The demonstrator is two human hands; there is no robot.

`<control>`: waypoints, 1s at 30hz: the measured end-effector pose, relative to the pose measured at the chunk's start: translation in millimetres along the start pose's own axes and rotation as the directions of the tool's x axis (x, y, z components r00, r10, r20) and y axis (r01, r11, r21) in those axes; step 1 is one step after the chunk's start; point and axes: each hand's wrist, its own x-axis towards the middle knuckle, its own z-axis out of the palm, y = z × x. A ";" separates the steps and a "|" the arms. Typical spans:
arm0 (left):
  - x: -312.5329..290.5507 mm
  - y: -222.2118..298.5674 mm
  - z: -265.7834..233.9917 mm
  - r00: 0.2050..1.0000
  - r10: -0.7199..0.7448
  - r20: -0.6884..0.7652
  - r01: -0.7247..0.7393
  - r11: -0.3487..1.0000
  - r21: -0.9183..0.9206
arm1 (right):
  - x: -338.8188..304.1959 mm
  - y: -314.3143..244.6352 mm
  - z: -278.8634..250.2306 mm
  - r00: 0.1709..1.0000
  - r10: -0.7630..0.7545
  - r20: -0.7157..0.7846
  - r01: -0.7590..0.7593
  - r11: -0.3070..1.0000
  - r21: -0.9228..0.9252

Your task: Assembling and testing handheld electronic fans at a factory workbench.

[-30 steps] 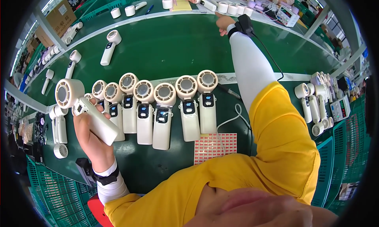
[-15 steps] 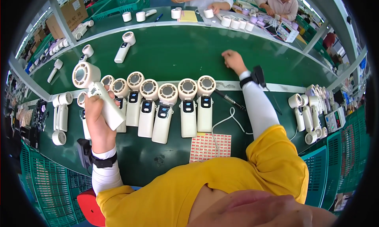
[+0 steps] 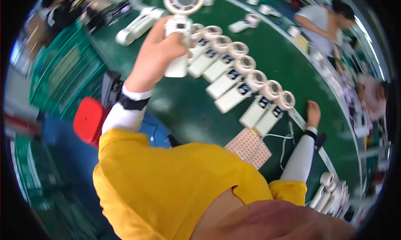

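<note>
My left hand (image 3: 161,52) is wrapped round the handle of a white handheld fan (image 3: 177,66), whose round head points up at the top of the view. The fan's back carries a small dark printed mark near my thumb. Beside this hand, a slanting row of white handheld fans (image 3: 232,83) with lit dark displays lies on the green table (image 3: 184,114). My right hand (image 3: 313,114) rests on the table beyond the row's right end. Its fingers look loosely curled, with nothing visible in them. A sheet of red and white stickers (image 3: 249,148) lies below the row.
A white cable (image 3: 284,150) runs beside the sticker sheet. More fans are piled at the lower right (image 3: 330,194) and upper left (image 3: 140,25). A red stool (image 3: 90,121) and green crates (image 3: 69,79) are at left. Co-workers (image 3: 319,25) sit across the table.
The whole view has swung round to the left and tilted. My left hand still grips the fan, now over the table's left end, its head upright. My right hand stays on the table.
</note>
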 end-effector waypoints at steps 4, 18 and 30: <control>-35.5 -1.4 -39.6 0.976 -0.187 -0.112 0.174 0.978 -0.118 | 17.4 20.3 2.6 0.990 0.089 0.109 -0.096 0.993 0.065; 27.9 -27.4 -289.2 0.696 -0.372 -0.615 0.206 0.923 -0.325 | 12.0 36.0 -8.9 0.998 -0.063 -0.005 0.062 0.988 -0.141; 159.0 -103.0 -415.3 0.851 0.405 -0.334 0.336 0.069 0.939 | -16.4 -4.1 -45.7 0.958 0.248 0.141 -0.222 0.958 -0.180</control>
